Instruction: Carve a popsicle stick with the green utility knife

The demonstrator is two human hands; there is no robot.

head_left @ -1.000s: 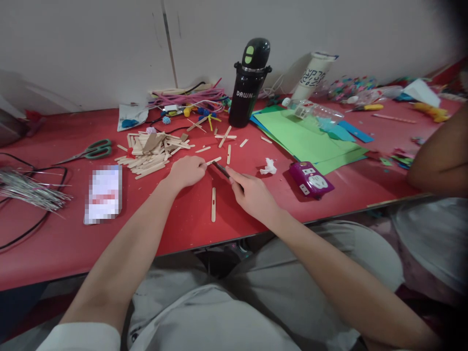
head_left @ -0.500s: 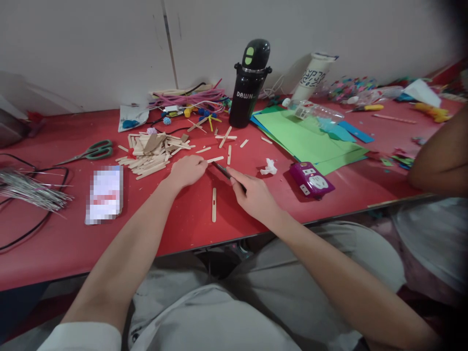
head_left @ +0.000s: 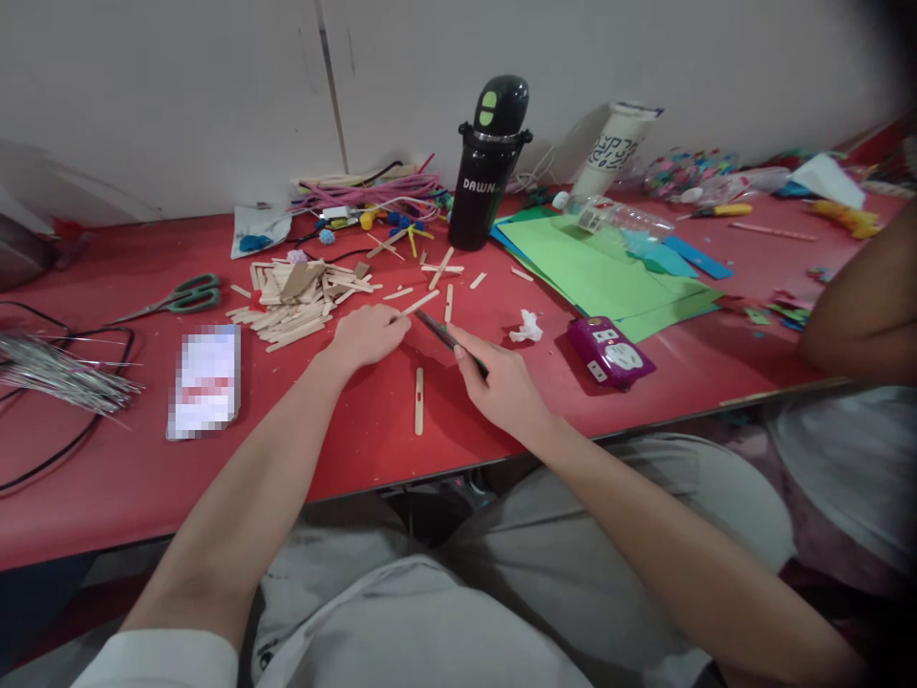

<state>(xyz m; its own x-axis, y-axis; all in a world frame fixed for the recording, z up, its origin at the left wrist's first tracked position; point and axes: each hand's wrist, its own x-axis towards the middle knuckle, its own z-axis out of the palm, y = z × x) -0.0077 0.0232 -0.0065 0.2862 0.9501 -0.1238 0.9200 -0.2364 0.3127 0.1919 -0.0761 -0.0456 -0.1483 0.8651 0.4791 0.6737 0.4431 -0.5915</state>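
Observation:
In the head view, my left hand (head_left: pixel 371 334) is closed on a wooden craft stick (head_left: pixel 420 303), which sticks out past its fingertips over the red table. My right hand (head_left: pixel 498 377) grips a dark, slim cutter knife (head_left: pixel 442 333). The knife's tip points up and left, close to the stick and my left fingertips; whether it touches the stick I cannot tell. A craft stick with a small slot in its middle (head_left: pixel 419 401) lies nearer the table edge, and another slotted stick (head_left: pixel 449 303) lies just beyond the knife.
A heap of craft sticks (head_left: pixel 301 296) lies beyond my left hand, with green-handled scissors (head_left: pixel 193 294) and a phone (head_left: pixel 205 382) to its left. A black bottle (head_left: pixel 483 177) stands behind. Crumpled tissue (head_left: pixel 526 327), a purple box (head_left: pixel 612 354) and green paper (head_left: pixel 573 258) lie right. Another person's arm (head_left: pixel 860 296) rests far right.
The held stick has tilted, its far end now higher. The knife has moved slightly, its tip shifted a little up. Both hands stay nearly in place.

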